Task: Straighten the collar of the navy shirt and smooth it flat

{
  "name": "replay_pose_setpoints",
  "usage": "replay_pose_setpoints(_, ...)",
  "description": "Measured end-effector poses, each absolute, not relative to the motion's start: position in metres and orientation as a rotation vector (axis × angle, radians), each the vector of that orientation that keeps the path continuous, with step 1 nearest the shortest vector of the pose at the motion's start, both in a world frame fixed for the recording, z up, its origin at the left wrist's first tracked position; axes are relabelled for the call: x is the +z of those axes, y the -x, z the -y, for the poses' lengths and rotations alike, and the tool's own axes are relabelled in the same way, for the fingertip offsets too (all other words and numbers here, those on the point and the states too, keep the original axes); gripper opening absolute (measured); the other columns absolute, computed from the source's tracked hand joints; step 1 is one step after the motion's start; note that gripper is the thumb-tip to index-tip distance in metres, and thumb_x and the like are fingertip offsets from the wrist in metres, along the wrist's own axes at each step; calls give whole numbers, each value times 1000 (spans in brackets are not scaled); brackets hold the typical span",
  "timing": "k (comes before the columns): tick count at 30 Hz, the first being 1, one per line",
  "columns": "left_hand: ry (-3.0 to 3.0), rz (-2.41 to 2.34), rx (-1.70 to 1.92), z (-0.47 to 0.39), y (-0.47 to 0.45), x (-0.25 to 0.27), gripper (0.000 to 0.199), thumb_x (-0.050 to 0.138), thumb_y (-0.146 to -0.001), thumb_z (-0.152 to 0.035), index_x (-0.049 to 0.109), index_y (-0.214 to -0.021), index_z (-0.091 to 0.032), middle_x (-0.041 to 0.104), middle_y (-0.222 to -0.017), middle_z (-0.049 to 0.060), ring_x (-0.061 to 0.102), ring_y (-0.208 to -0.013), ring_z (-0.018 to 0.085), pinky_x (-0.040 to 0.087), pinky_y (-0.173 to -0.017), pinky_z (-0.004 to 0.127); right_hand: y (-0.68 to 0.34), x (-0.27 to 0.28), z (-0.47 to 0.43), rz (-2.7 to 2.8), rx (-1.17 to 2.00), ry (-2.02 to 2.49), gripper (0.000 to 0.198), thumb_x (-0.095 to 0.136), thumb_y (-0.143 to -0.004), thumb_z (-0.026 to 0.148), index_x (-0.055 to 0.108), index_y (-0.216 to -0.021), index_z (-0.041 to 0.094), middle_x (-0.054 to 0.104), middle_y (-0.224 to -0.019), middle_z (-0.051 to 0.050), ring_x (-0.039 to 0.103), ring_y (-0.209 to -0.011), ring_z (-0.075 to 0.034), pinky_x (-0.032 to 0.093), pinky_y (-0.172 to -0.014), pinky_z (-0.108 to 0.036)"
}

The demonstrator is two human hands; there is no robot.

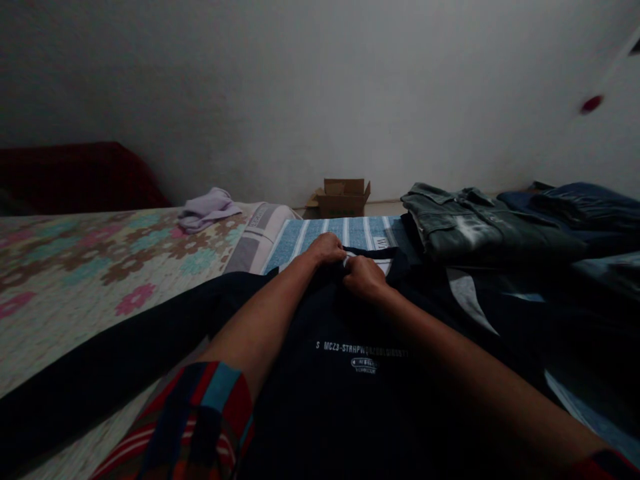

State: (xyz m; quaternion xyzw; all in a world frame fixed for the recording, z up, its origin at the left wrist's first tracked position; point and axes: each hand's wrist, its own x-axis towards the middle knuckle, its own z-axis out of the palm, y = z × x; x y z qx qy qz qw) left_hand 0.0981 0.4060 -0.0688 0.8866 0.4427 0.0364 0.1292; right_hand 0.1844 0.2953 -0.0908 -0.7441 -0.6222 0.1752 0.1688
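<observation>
A dark navy long-sleeved shirt (320,400) lies spread out before me, with small white print on its body and one sleeve stretched to the left. Both hands meet at its collar. My left hand (327,249) is closed on the collar's near edge, its fingertips mostly hidden. Beside it, my right hand (364,275) pinches the collar close to a pale patch inside the neck. The shirt's lower part runs into deep shadow toward me.
A floral bedspread (135,300) covers the left side, with a crumpled lilac cloth (207,208) on it. Blue striped fabric (310,237) lies beyond the collar. An open cardboard box (343,198) stands by the wall. Folded denim clothes (485,223) are piled at right.
</observation>
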Motion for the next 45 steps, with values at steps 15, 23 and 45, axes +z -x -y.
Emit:
replay_pose_setpoints(15,-2810,-1548,524,-369,-102,-88,29,43,-87,-26,62,-107,-17,59,-111,11,48,-111,25,41,-91,35,-228,-61,-233,1860,-201,2182,25,39,-88,21,62,-99,19,64,-98,-9,58,-92,-23,39,-69,-30)
replay_pose_setpoints(23,-2820,-1320,544,-346,-84,-96,29,44,-80,-8,61,-101,-17,61,-98,7,59,-91,20,47,-79,31,-257,-79,-225,1951,72,2269,33,42,-82,13,64,-106,21,68,-97,-8,63,-89,-22,40,-66,-27)
replay_pose_setpoints(45,-2823,-1190,823,-270,-95,-116,16,59,-79,-24,58,-94,-17,57,-115,12,48,-115,27,41,-95,44,-253,-62,-320,2065,37,2230,34,53,-79,17,64,-111,20,63,-115,-13,56,-109,-25,42,-86,-32)
